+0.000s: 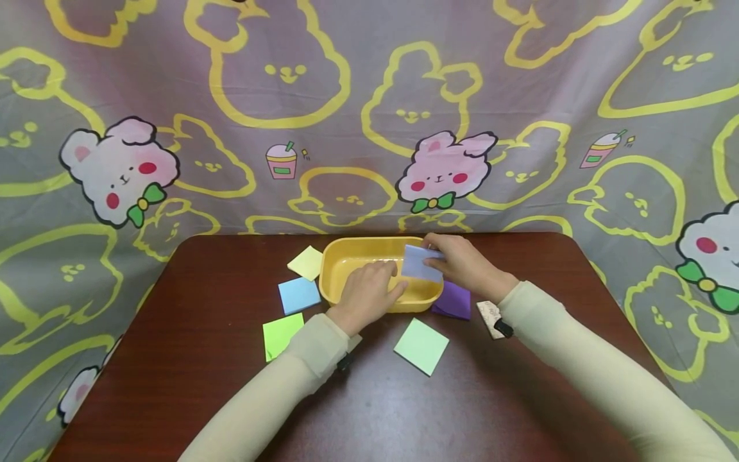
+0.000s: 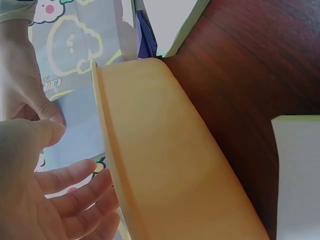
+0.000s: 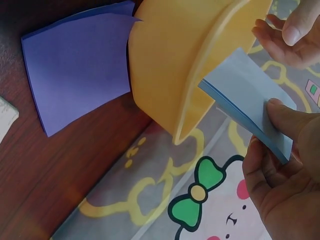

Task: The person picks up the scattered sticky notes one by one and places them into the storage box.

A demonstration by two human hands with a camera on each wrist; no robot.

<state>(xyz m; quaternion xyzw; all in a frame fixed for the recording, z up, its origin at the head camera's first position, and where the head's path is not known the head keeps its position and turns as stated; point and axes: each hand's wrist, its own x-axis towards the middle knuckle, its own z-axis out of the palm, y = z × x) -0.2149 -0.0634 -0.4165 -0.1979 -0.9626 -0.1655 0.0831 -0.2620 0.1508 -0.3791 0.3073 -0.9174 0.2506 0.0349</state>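
Note:
A yellow plastic basin (image 1: 346, 246) stands at the far side of the table. Over its right end my right hand (image 1: 464, 262) pinches a light blue sticky note pad (image 1: 419, 264) between thumb and fingers. In the right wrist view the thumb lies on the top face of the pad (image 3: 250, 82), whose stacked edge shows. My left hand (image 1: 369, 292) hovers over the basin's near rim with loosely spread fingers and holds nothing. The left wrist view shows those fingers (image 2: 75, 200) beside the basin's rim (image 2: 102, 105), the blue pad beyond them.
Around the basin lie a pale yellow pad (image 1: 306, 263), a blue pad (image 1: 299, 295), a lime green pad (image 1: 281, 335), a mint green pad (image 1: 422, 346) and a purple pad (image 1: 454, 300). A speckled pale piece (image 1: 489, 317) lies by the right wrist. A patterned curtain (image 1: 346, 83) hangs behind the table.

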